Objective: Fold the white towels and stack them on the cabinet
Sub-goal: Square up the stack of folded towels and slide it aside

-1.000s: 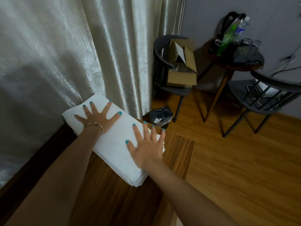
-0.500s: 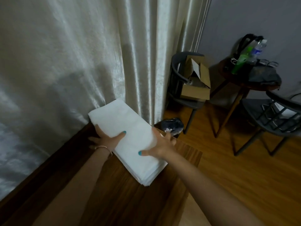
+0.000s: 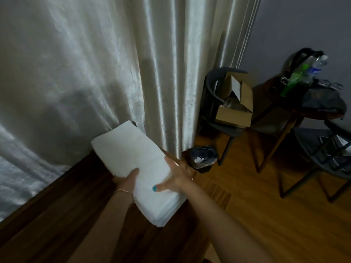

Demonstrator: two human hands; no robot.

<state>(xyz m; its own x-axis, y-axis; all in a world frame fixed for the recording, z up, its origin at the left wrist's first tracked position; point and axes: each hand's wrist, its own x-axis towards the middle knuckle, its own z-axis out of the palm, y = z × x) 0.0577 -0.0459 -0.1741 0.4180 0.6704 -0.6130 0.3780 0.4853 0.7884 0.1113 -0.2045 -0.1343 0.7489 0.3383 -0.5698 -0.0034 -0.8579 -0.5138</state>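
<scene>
A stack of folded white towels [image 3: 131,158] lies slantwise on the dark wooden cabinet top [image 3: 79,196], its far corner against the curtain. My left hand [image 3: 126,180] grips the stack's left edge, thumb on top and fingers hidden beneath. My right hand [image 3: 175,177] grips the right edge, thumb lying across the top near the front, fingers down the side and partly hidden. The stack's near end shows several layers.
A pale curtain [image 3: 95,73] hangs right behind the cabinet. To the right, on the wooden floor, stand a small bin [image 3: 202,157], a chair holding a cardboard box [image 3: 235,103], a round table with bottles [image 3: 303,73] and a second chair [image 3: 326,154].
Both hands went from lying flat on top of the stack to gripping its left and right edges. The stack now sits closer to the curtain in view.
</scene>
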